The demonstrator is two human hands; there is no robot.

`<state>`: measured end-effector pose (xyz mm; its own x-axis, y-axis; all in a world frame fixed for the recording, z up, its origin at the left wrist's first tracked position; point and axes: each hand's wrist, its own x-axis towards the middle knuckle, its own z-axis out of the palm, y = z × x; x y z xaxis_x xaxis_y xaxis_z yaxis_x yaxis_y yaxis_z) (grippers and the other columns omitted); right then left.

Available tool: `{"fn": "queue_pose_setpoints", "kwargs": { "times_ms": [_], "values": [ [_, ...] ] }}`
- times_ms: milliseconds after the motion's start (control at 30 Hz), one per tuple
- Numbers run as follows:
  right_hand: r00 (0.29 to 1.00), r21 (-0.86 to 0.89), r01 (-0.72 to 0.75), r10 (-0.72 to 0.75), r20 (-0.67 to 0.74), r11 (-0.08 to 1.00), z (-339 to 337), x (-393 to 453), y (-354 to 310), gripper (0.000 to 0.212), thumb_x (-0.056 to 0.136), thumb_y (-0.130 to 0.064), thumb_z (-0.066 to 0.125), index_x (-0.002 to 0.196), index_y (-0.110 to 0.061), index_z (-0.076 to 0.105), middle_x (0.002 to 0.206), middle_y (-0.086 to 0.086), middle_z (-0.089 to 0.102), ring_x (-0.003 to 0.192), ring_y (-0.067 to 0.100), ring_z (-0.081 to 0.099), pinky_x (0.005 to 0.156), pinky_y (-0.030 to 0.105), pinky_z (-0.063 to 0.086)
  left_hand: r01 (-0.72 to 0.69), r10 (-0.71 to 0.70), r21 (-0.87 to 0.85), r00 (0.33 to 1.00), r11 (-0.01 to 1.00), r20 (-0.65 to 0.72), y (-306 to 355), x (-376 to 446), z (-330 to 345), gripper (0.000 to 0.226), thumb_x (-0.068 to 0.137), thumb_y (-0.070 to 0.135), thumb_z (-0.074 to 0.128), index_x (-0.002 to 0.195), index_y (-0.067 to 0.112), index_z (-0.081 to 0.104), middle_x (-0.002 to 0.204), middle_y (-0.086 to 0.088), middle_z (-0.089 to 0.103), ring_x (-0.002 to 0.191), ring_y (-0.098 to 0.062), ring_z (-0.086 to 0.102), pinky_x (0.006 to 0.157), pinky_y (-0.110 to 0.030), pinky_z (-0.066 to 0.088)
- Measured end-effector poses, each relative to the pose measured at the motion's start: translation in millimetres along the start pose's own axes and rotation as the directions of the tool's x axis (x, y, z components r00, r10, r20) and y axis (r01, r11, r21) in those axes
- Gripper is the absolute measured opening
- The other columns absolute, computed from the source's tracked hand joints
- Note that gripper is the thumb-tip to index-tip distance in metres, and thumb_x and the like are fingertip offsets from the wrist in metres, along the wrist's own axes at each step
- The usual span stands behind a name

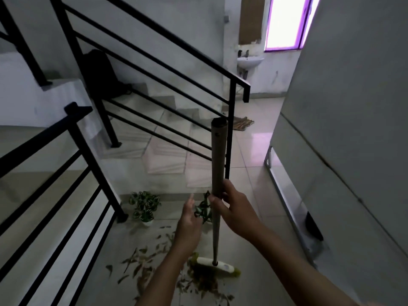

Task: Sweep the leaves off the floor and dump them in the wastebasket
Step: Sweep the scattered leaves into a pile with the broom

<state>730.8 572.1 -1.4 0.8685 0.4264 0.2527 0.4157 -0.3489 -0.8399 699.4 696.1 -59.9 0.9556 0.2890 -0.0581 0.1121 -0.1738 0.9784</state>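
Tiled floor [254, 173] below my fingers: dry brownish leaves [154, 259], uncounted; one broom [217, 195], right hand [236, 212] gripping it, left hand [187, 219] open wide.

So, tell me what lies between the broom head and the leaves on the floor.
Nothing visible does. The broom head already sits at the edge of the leaves, which are scattered to its left and in front. The right hand grips the broom handle; the left hand is open beside it. No wastebasket is in view.
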Motion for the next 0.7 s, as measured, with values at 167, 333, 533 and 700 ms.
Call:
{"fn": "queue_pose_setpoints", "kwargs": {
  "times_ms": [167, 333, 533, 700],
  "values": [
    [0.999, 0.054, 0.037, -0.037, 0.0, 0.998, -36, 1, 4, 0.021, 0.091, -0.022, 0.05, 0.11, -0.027, 0.045, 0.1, -0.01, 0.057, 0.074, -0.004, 0.059, 0.062, 0.004, 0.047, 0.009, -0.014, 0.06, 0.997, 0.998, 0.079, -22, 14, 67, 0.076, 0.07, 0.04, 0.053, 0.139, 0.015, 0.032, 0.129, -0.009, 0.05, 0.112, -0.024, 0.054, 0.091, -0.05, 0.048],
    [0.999, 0.09, 0.028, -0.026, -0.028, 0.996, -60, 0, 15, 0.02, 0.088, -0.025, 0.053, 0.104, -0.028, 0.042, 0.101, -0.002, 0.06, 0.093, 0.008, 0.06, 0.076, 0.02, 0.052, 0.022, -0.035, 0.126, 0.994, 0.992, 0.1, -36, 23, 102, 0.065, 0.073, 0.055, 0.042, 0.128, 0.019, 0.044, 0.103, -0.008, 0.061, 0.09, -0.027, 0.057, 0.076, -0.045, 0.047],
    [0.999, 0.117, 0.038, -0.036, -0.025, 0.992, -90, -7, 15, 0.024, 0.089, -0.022, 0.052, 0.107, -0.03, 0.038, 0.092, -0.014, 0.056, 0.095, 0.009, 0.061, 0.079, 0.019, 0.053, 0.002, -0.049, 0.232, 0.98, 0.973, 0.195, -47, 29, 122, 0.028, 0.091, 0.017, 0.049, 0.119, 0.014, 0.048, 0.08, -0.002, 0.056, 0.07, -0.019, 0.052, 0.062, -0.031, 0.041],
    [0.994, 0.103, 0.094, -0.087, -0.073, 0.99, -122, -2, -4, 0.025, 0.088, -0.023, 0.053, 0.108, -0.027, 0.039, 0.09, -0.02, 0.051, 0.091, 0.006, 0.061, 0.073, 0.014, 0.052, -0.063, 0.01, 0.223, 0.972, 0.973, 0.233, -20, 29, 132, 0.027, 0.091, 0.011, 0.047, 0.104, 0.035, 0.043, 0.092, 0.011, 0.055, 0.078, -0.001, 0.053, 0.068, -0.017, 0.045]
  ]
}}
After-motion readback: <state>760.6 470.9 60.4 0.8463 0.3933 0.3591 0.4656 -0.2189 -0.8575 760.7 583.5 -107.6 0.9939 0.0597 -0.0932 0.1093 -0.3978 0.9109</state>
